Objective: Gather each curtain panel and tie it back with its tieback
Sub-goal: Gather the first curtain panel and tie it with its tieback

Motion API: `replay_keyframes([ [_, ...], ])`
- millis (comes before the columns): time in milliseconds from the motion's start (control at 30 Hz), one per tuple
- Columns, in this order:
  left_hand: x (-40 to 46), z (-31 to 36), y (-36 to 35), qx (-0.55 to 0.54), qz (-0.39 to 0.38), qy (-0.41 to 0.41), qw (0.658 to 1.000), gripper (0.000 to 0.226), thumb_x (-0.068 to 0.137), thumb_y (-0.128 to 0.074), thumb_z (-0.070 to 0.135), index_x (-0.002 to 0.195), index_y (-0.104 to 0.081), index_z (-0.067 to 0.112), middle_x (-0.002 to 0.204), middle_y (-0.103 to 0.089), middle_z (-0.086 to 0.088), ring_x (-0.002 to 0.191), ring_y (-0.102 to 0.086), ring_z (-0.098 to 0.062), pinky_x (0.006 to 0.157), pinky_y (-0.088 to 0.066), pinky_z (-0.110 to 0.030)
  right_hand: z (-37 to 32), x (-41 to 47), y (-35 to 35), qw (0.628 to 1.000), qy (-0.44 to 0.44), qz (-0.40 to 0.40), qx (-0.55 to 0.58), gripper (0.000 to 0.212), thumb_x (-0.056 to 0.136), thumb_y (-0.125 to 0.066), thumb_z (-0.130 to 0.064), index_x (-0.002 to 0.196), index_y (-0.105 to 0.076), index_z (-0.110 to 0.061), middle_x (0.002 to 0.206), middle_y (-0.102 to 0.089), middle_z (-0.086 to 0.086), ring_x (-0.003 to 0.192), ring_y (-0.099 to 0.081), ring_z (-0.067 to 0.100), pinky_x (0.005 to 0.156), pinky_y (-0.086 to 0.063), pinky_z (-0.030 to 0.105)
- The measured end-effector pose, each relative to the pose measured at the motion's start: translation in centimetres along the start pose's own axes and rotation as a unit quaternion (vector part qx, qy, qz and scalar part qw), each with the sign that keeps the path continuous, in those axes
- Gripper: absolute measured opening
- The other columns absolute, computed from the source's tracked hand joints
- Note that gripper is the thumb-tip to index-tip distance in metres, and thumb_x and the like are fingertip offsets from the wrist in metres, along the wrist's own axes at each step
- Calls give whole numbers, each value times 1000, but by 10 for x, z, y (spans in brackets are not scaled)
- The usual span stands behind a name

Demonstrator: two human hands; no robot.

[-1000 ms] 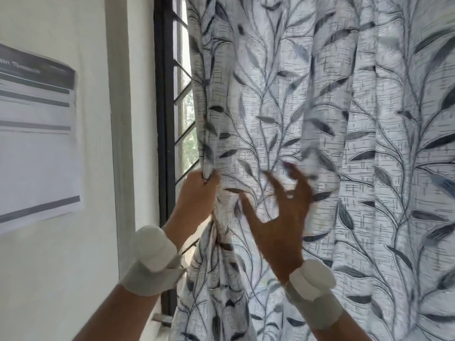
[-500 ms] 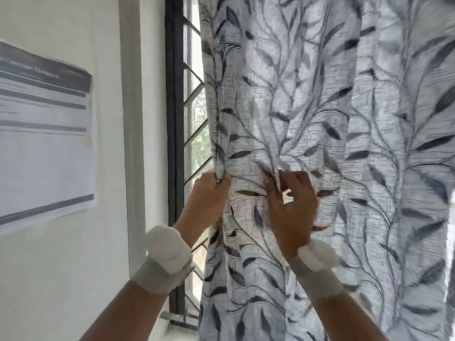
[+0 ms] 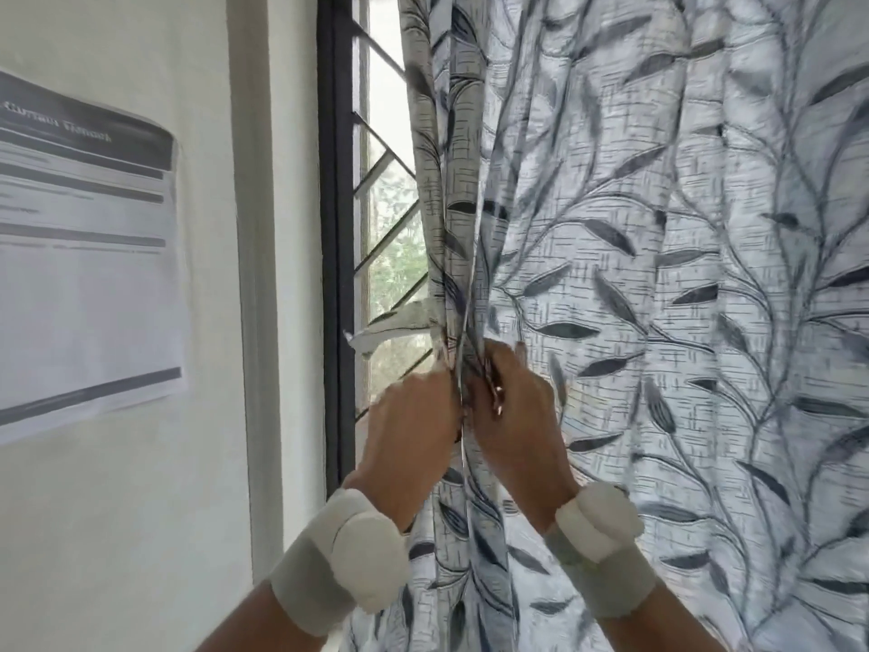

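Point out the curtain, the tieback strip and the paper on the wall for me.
curtain (image 3: 658, 275): head view, on the leaf-print fabric.
tieback strip (image 3: 399, 322): head view, on its middle, left of the gathered folds.
paper (image 3: 84, 284): head view, on the blank middle.

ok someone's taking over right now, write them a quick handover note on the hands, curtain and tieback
Left hand: grips the gathered left edge of the curtain.
Right hand: pinches the next folds, pressed up against the left hand.
Tieback: a matching fabric strip runs from the window frame to the bunch, just above the hands; whether it goes around the bunch cannot be told.
Done: only the left few pleats are gathered.
Left: most of the panel hangs spread to the right; gather it, wrap and fasten the tieback. No other panel is in view.
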State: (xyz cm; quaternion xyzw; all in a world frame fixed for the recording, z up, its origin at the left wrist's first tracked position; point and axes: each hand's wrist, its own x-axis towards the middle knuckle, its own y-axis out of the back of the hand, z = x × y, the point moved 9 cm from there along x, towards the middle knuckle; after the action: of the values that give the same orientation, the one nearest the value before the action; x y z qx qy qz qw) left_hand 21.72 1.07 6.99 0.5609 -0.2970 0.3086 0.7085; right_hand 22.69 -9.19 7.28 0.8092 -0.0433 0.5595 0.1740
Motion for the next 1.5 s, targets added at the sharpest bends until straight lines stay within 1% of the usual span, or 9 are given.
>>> replay_keyframes([
  [167,-21,1,-20,-28,-43,-6,999,20,94,-45,13,81,-59,16,69,-53,2,59,-50,-16,60,-44,-26,9,-1,-19,997,-44,-61,7,32,97,-47,-45,109,-63,-20,93,-56,-11,86,-58,8,77,-52,31],
  [367,-51,-10,-33,-129,-199,-1,972,26,94,-54,32,118,-58,26,99,-56,10,80,-60,-7,66,-48,-12,23,1,-16,996,-11,-28,-86,10,94,-56,-9,96,-65,-5,85,-56,0,71,-56,13,67,-55,32],
  [500,3,-15,10,-276,-64,13,959,57,84,-56,54,134,-45,28,122,-61,11,106,-58,-4,91,-45,-20,29,-6,-28,996,10,-43,-78,14,93,-57,-5,104,-66,-3,87,-61,5,70,-61,18,63,-56,36],
  [733,50,-11,0,-319,56,36,945,42,99,-44,32,61,-44,14,49,-43,2,40,-38,-10,38,-28,-16,22,-9,-3,998,39,24,-40,34,90,-59,-35,114,-68,-13,114,-59,3,101,-57,15,82,-54,31],
  [833,44,-6,-2,-377,21,6,926,46,98,-45,32,55,-36,18,45,-30,7,36,-25,-5,38,-21,-17,40,-9,58,965,-7,251,-72,66,80,-69,-46,130,-53,-7,140,-41,17,133,-35,25,111,-34,39],
  [967,43,2,-7,-431,-33,-20,902,46,97,-48,34,60,-46,6,54,-34,-1,49,-32,-12,50,-24,-27,86,18,43,954,-212,132,166,107,69,-70,-59,152,-10,-28,159,-16,6,138,-22,9,114,-25,36],
  [1067,43,4,-7,-430,-37,-5,902,48,96,-51,33,53,-46,11,45,-37,14,45,-34,-4,49,-27,-24,87,38,27,948,-188,65,248,70,77,-77,-43,135,-50,-15,124,-64,-1,111,-58,7,95,-49,37],
  [1200,42,2,0,-357,11,14,934,51,97,-48,25,50,-32,21,31,-33,9,29,-30,-4,36,-21,-13,64,24,58,964,-96,239,69,7,87,-70,-27,89,-69,-21,86,-70,-4,81,-64,9,75,-49,31],
  [1500,11,3,-21,-90,37,-30,995,34,97,-41,38,86,-59,12,69,-68,-6,62,-66,-26,54,-52,-32,16,-3,13,990,34,73,-113,26,87,-61,-1,113,-64,-3,100,-64,8,79,-54,9,74,-44,6],
])
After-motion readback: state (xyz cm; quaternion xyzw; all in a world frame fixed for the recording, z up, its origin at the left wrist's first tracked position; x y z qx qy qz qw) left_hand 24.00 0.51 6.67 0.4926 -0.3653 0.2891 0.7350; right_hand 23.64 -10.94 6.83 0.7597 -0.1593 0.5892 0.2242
